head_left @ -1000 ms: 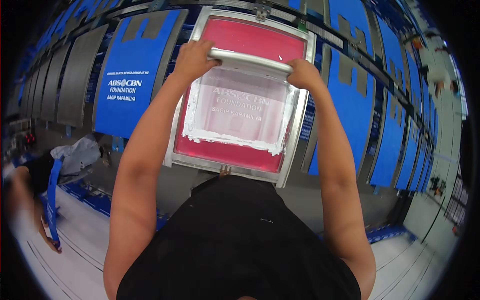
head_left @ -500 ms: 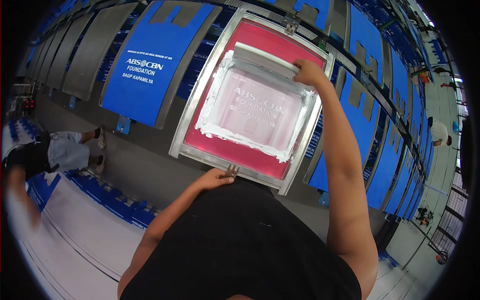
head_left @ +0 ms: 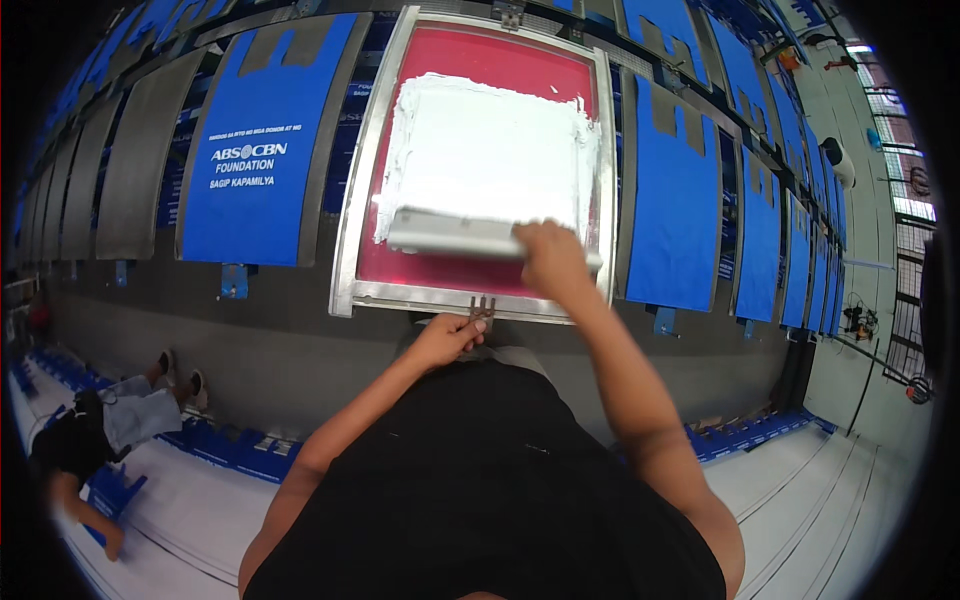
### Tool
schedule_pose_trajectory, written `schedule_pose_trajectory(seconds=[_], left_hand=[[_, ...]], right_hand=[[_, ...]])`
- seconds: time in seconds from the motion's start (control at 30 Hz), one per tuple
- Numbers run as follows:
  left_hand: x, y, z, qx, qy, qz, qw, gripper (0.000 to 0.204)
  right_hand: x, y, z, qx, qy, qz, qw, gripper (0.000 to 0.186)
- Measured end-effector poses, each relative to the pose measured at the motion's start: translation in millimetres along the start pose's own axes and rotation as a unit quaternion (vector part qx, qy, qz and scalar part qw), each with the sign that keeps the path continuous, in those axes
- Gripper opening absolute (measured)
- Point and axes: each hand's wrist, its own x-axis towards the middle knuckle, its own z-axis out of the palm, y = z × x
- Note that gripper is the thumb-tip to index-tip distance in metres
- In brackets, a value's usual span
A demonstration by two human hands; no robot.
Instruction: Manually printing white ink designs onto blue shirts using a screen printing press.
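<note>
A metal-framed screen (head_left: 372, 160) with a magenta surround (head_left: 440, 50) fills the upper middle. Thick white paste (head_left: 480, 140) covers its central area. My right hand (head_left: 550, 258) grips a long silver squeegee (head_left: 440, 232), slightly blurred, lying across the lower part of that white area. Below the screen, my left hand (head_left: 450, 338) is closed on a small pronged metal bracket (head_left: 482, 310) at the frame's front edge.
Grey metal boards bearing blue flat bag-like pieces (head_left: 250, 100) line both sides, several on the right (head_left: 675, 210). A co-worker (head_left: 75, 445) in dark top and light shorts is at lower left, near more blue pieces. White flooring (head_left: 800, 510) shows at lower right.
The squeegee has come down from the screen's upper part toward me, and white now hides the pale centre. My left hand has left the squeegee for the front bracket.
</note>
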Motion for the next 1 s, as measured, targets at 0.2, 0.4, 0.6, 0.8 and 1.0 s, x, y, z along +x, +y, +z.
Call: schedule_pose_trajectory(seconds=[0.2,0.4,0.6,0.8,1.0], left_hand=[[15,-21,1,0.087,0.06,-0.018,0.994,0.042],[14,-30,0,0.054,0.065,-0.005,0.996,0.039],[-31,31,-12,0.392,0.113,-0.009,0.913,0.046],[-27,142,-73,0.582,0.404,0.386,0.591,0.037],[33,169,-112,0.67,0.133,0.233,0.693,0.015]], right_hand=[[-21,0,15,0.033,0.027,-0.015,0.999,0.038],[-6,47,-8,0.027,0.066,-0.05,0.996,0.04],[-7,72,-4,0.0,0.012,-0.022,1.0,0.034],[-23,70,10,0.051,0.039,-0.001,0.998,0.026],[-18,72,7,0.08,0.027,0.043,0.995,0.028]])
